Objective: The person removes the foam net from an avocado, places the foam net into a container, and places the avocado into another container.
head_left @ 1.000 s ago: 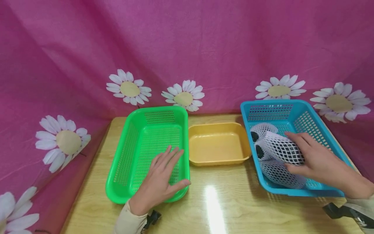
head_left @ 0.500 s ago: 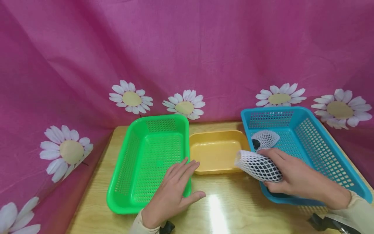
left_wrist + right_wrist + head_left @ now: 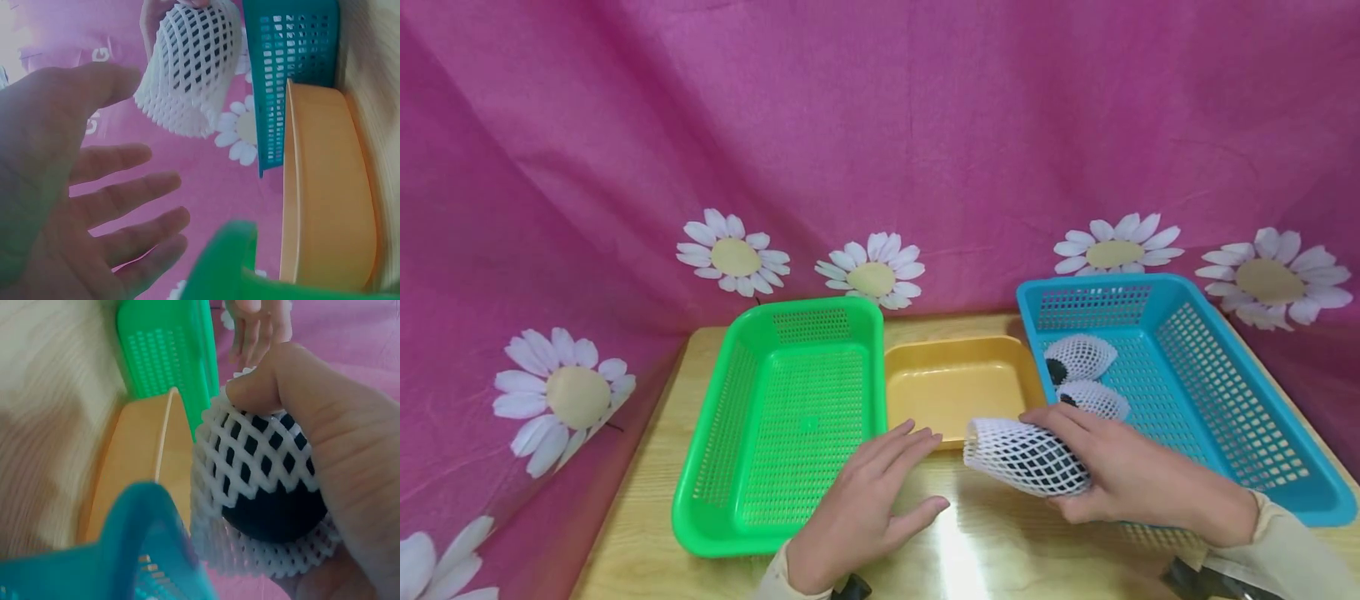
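Your right hand (image 3: 1131, 475) grips a black object in a white foam net (image 3: 1026, 458), thumb and fingers curled round it, holding it above the bench (image 3: 640, 508) at the near right of the yellow tray (image 3: 955, 396), the net's loose end facing left. Your left hand (image 3: 868, 504) has its fingers straight and thumb spread, holding nothing, by the near right rim of the green basket (image 3: 878, 358). Two more netted objects (image 3: 1084, 358) lie along the left wall inside the blue basket (image 3: 1225, 383) at right.
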Tool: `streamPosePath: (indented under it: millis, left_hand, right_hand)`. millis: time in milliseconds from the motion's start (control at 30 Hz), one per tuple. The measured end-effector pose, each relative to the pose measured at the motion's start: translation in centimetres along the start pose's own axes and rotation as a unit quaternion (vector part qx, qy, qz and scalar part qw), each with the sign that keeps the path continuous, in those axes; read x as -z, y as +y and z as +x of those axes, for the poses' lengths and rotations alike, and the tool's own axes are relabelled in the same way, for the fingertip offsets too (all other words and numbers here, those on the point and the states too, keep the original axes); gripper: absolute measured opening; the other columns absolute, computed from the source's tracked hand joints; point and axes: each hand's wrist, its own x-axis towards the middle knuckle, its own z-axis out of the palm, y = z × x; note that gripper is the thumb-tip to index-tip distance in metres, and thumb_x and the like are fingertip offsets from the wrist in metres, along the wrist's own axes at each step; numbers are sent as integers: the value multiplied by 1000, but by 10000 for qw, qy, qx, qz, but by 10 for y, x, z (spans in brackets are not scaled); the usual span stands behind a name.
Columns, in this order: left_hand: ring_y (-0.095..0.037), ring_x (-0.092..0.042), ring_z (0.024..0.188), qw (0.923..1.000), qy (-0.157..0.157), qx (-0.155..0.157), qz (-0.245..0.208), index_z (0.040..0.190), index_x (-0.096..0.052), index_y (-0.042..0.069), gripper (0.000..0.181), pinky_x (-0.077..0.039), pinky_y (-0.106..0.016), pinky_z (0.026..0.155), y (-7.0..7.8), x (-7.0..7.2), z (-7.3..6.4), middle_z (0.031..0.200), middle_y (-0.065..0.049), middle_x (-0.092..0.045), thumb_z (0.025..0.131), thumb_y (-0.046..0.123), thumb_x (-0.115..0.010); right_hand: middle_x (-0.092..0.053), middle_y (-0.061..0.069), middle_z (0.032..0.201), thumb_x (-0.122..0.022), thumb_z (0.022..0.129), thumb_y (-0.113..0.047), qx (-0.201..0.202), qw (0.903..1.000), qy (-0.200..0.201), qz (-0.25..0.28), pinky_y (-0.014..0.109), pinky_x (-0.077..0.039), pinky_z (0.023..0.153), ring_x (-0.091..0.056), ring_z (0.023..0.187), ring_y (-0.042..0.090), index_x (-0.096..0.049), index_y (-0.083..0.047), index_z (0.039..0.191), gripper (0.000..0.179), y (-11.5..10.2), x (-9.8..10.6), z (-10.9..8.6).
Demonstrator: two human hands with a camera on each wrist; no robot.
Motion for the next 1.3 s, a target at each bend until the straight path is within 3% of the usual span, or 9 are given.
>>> streamPosePath:
  millis: [300, 467, 800, 933, 1100, 1300]
  left_hand:
    - [-18, -66, 128, 9974, 434, -568, 21, 133, -67, 16, 44, -53, -34, 110, 9, -5, 9, 133, 2, -71, 96, 39, -71]
    - [-14, -65, 123, 9975, 327, -617, -100, 126, -71, 16, 35, -53, -27, 107, 16, -10, 18, 128, 4, -72, 96, 35, -71]
    - [-12, -69, 111, 9970, 319, -624, -329, 117, -73, 12, 22, -56, -22, 98, 17, -11, 16, 118, 0, -73, 96, 17, -71]
    - [-13, -70, 112, 9972, 312, -643, -224, 116, -73, 11, 26, -57, -23, 99, 17, -11, 12, 118, -2, -73, 90, 7, -71]
    - [-13, -70, 110, 9954, 315, -878, -203, 117, -71, 8, 31, -57, -21, 98, 16, -11, 11, 118, -4, -71, 88, -1, -70]
    - [-10, -69, 106, 9944, 241, -998, -233, 116, -68, 9, 21, -55, -19, 97, 17, -10, 13, 116, -2, -69, 95, 8, -69]
  right_hand:
    - [-62, -14, 118, -89, 74, -44, -76, 9979, -562, 300, 21, -56, 73, -58, 91, -2, -53, -22, 140, 78, -11, -4, 3]
    - [-63, -15, 117, -88, 77, -48, 34, 9969, -605, 501, 20, -55, 71, -58, 89, -5, -53, -23, 139, 75, -11, -7, 3]
    - [-63, -13, 119, -85, 79, -53, 120, 9934, -758, 854, 20, -57, 76, -58, 93, -5, -51, -22, 141, 76, -23, -17, 12]
    - [-63, -13, 116, -84, 80, -54, 82, 9917, -792, 1009, 20, -56, 76, -56, 93, -5, -51, -20, 141, 77, -27, -20, 13]
    - [-61, -16, 116, -84, 80, -55, 186, 9930, -660, 965, 18, -56, 76, -55, 92, -7, -52, -19, 141, 77, -29, -22, 12]
    - [-61, -17, 121, -86, 78, -52, 318, 9948, -506, 820, 20, -57, 79, -57, 96, -6, -51, -25, 144, 79, -29, -22, 13]
